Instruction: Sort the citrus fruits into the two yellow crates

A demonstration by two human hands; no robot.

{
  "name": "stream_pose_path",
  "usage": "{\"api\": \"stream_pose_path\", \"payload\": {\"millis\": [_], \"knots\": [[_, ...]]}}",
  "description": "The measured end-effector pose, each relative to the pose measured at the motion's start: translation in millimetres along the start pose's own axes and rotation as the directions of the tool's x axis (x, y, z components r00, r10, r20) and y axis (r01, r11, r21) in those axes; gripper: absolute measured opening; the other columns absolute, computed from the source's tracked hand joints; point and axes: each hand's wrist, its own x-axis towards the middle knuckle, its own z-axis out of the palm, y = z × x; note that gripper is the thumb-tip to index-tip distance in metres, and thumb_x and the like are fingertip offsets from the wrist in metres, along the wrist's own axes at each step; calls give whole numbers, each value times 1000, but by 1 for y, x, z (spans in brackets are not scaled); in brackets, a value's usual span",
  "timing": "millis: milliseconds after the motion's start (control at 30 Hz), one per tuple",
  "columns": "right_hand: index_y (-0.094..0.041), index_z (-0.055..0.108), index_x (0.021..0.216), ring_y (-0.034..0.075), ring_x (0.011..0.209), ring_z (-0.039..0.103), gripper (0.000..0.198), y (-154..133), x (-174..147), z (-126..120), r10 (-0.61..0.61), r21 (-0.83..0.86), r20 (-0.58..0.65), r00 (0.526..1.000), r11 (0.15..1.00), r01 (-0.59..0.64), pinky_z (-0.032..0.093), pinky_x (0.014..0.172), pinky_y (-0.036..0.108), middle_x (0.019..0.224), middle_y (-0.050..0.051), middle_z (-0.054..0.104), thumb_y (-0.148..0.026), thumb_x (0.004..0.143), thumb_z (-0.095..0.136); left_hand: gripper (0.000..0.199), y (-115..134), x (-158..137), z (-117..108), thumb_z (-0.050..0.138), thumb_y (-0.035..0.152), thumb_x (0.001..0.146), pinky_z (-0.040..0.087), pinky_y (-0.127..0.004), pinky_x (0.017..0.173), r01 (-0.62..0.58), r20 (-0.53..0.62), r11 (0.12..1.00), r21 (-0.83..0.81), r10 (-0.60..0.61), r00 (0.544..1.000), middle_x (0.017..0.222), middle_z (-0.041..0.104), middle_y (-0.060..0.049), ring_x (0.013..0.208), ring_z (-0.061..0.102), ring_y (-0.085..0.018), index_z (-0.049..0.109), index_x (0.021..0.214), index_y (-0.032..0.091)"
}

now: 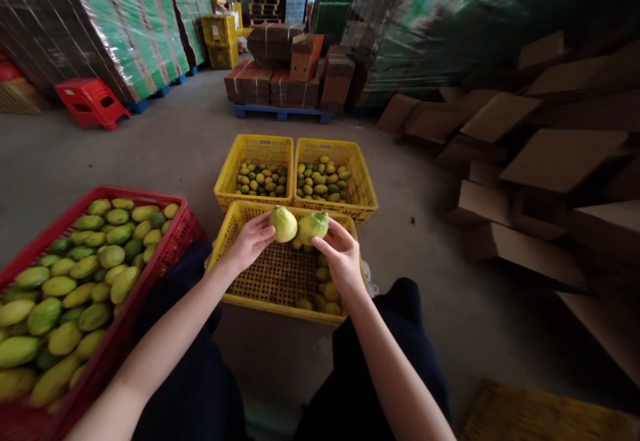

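Between the fingertips of my left hand is a round, pale yellow-green lemon. My right hand grips a greener, lumpy lemon with a knobbly end. The two fruits are held side by side, almost touching, above a yellow plastic crate. Several more lemons lie along that crate's right side, and its perforated floor shows on the left. To my left stands a red crate heaped with green and yellow lemons.
Beyond the near crate, two yellow crates hold smaller-looking lemons. Flattened cardboard boxes are piled on the right. A red stool stands at the back left. Bundled cartons sit on a blue pallet ahead.
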Motion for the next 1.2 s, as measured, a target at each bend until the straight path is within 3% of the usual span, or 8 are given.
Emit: {"api": "stream_pose_path", "payload": {"millis": [167, 333, 500, 600, 700, 867, 1033, 1200], "knots": [[-27, 63, 115, 22, 95, 68, 43, 6, 5, 4, 157, 157, 95, 983, 973, -171, 55, 81, 38, 105, 3, 73, -40, 74, 69, 29, -1, 4, 7, 70, 30, 79, 56, -26, 80, 97, -99, 977, -190, -117, 988, 107, 70, -7, 101, 65, -19, 67, 104, 17], [-23, 65, 89, 17, 64, 64, 33, 18, 5, 15, 346, 295, 166, 924, 876, -381, 50, 52, 28, 80, 1, 70, -50, 71, 69, 31, -2, 0, 16, 67, 34, 83, 58, -23, 70, 226, -111, 933, -280, -265, 958, 93, 70, -6, 80, 68, -15, 62, 108, 16], [-23, 60, 75, 8, 46, 48, 27, 23, -2, 21, 372, 366, 66, 926, 854, -370, 32, 36, 19, 62, -7, 56, -42, 67, 78, 21, -4, -4, 20, 65, 34, 82, 49, -19, 43, 252, -202, 940, -229, -299, 933, 74, 67, -4, 51, 61, -11, 61, 87, 14], [-22, 63, 79, 11, 56, 57, 28, 27, 0, 19, 431, 416, 35, 902, 814, -405, 41, 43, 21, 70, -3, 64, -45, 70, 75, 25, -4, -5, 21, 53, 35, 88, 53, -22, 48, 248, -204, 916, -316, -321, 925, 68, 66, -6, 56, 63, -14, 62, 80, 13], [-22, 66, 84, 13, 67, 62, 26, 34, 4, 18, 403, 458, -3, 915, 814, -357, 49, 53, 23, 80, -2, 69, -43, 71, 74, 30, -6, -3, 20, 45, 32, 91, 52, -22, 48, 244, -190, 877, -415, -345, 919, 66, 65, -5, 60, 64, -15, 62, 76, 13], [-23, 66, 92, 19, 74, 65, 30, 38, 5, 20, 365, 427, 56, 929, 832, -353, 53, 56, 29, 80, 0, 70, -48, 76, 70, 30, -12, 2, 17, 44, 30, 94, 54, -24, 53, 257, -227, 882, -394, -364, 903, 68, 67, -5, 56, 63, -13, 66, 85, 11], [-21, 63, 88, 16, 63, 63, 39, 34, 2, 21, 337, 420, 76, 938, 843, -337, 48, 48, 25, 71, 0, 66, -59, 78, 64, 33, -12, 2, 18, 43, 33, 97, 58, -33, 74, 253, -170, 876, -411, -346, 923, 80, 70, -9, 70, 68, -17, 67, 102, 11], [-20, 64, 91, 11, 50, 55, 35, 33, -1, 18, 260, 335, 135, 956, 896, -291, 38, 40, 21, 67, -3, 62, -48, 74, 74, 29, -9, 2, 20, 53, 31, 92, 58, -31, 74, 219, -200, 884, -414, -322, 925, 69, 67, -5, 64, 66, -14, 67, 78, 10]]}}
